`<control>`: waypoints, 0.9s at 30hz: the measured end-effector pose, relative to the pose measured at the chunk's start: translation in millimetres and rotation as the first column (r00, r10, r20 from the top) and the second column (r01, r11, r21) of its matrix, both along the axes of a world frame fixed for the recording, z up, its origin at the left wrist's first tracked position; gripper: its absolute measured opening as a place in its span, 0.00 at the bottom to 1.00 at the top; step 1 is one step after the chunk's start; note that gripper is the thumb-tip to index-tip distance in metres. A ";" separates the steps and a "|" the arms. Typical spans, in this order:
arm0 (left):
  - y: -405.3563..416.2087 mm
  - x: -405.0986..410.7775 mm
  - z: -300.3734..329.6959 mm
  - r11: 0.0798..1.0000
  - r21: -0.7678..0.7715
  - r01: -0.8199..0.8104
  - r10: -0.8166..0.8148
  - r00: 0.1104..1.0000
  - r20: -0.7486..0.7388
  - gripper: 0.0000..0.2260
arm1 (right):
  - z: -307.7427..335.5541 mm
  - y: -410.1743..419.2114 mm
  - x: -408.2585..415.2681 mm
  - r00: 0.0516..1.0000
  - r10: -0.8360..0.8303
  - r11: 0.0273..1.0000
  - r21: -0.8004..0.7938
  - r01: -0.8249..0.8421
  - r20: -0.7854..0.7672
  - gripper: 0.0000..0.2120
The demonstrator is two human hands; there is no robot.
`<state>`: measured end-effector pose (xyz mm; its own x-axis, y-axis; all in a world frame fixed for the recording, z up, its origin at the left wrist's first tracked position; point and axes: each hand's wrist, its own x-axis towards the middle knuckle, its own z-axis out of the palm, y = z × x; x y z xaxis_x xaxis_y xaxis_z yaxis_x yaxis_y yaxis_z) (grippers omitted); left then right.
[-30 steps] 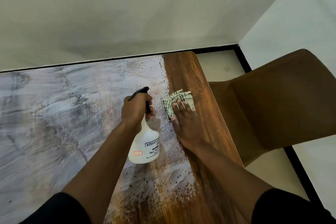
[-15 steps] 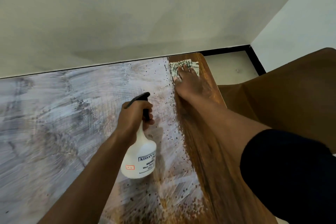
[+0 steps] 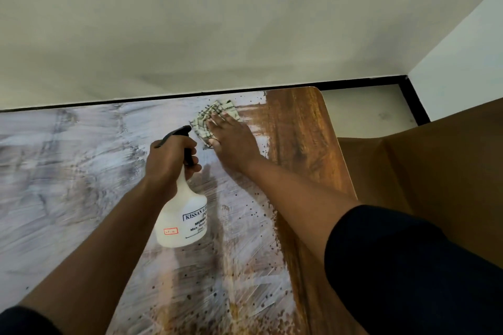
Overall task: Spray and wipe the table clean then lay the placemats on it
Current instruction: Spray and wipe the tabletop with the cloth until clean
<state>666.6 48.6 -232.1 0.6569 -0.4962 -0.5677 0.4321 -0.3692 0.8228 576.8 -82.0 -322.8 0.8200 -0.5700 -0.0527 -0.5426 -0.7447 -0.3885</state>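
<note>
The wooden table (image 3: 299, 128) fills the lower view, most of it smeared with whitish streaks and dark droplets; a bare brown strip runs along its right edge. My left hand (image 3: 170, 159) grips the neck and black trigger of a white spray bottle (image 3: 182, 215), held above the table. My right hand (image 3: 234, 139) presses flat on a checked green-and-white cloth (image 3: 206, 117) near the table's far edge, fingers straight. No placemats are in view.
A brown chair (image 3: 435, 166) stands close against the table's right side. A pale wall (image 3: 217, 22) with a black skirting line runs behind the far edge. Light floor (image 3: 367, 109) shows beyond the far right corner.
My right hand slid the cloth from the far right corner leftward into the smeared area, leaving a wiped band. My left hand kept the bottle in about the same place.
</note>
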 end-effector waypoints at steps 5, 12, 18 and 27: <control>-4.4 14.7 4.3 1.000 0.011 0.023 -0.023 0.999 0.030 0.18 | 0.5 -61.6 -68.5 0.948 -0.318 0.948 0.021 0.318 -0.005 0.25; 3.0 32.4 -1.2 1.000 0.009 -0.017 0.017 0.999 0.045 0.19 | -4.7 -96.4 -98.9 0.860 -0.509 0.857 0.101 0.506 0.013 0.23; 7.0 50.7 3.9 0.998 -0.051 0.043 -0.042 0.999 0.018 0.17 | 0.5 -40.1 -38.8 0.841 -0.539 0.842 0.053 0.537 0.041 0.23; 14.1 50.6 -0.3 0.981 -0.065 0.180 -0.184 0.981 -0.054 0.16 | -1.1 -21.5 -38.9 0.971 -0.240 0.970 0.044 0.240 0.006 0.23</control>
